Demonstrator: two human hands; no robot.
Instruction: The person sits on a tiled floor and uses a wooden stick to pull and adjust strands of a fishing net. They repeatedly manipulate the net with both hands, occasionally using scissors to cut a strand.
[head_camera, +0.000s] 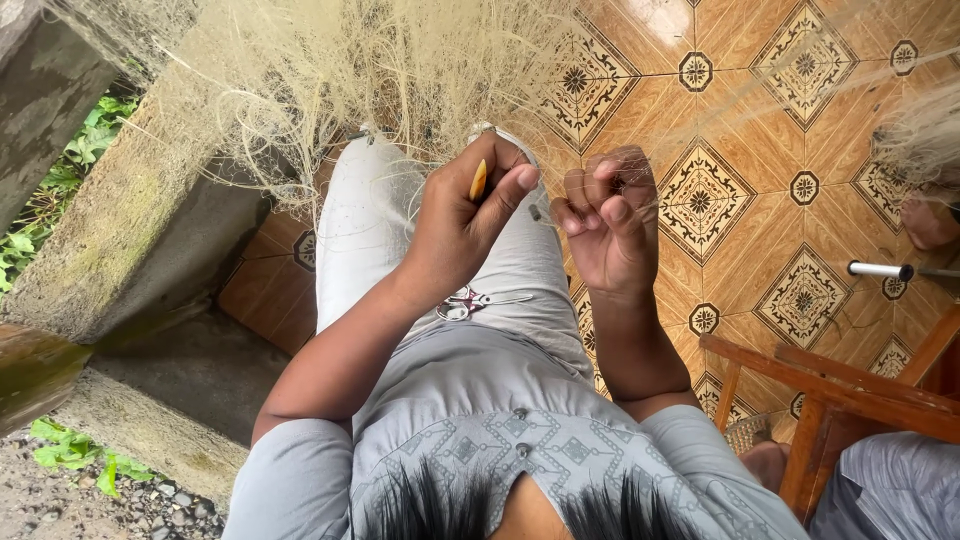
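My left hand (462, 215) is closed around a small yellow netting needle (478, 180), its tip showing between thumb and fingers. My right hand (608, 215) is beside it, fingers curled and pinching fine strands of a pale fishing net (330, 90). The net hangs in front of me and spreads over my grey-trousered knees (370, 210). A small pair of scissors (470, 302) lies on my lap under my left wrist.
A mossy concrete wall (120, 230) and step run along the left, with green plants beyond. Patterned orange floor tiles (760, 180) lie ahead. A wooden chair frame (840, 390) and a metal bar (880, 270) stand at right. Another person's foot (925, 222) rests at the far right.
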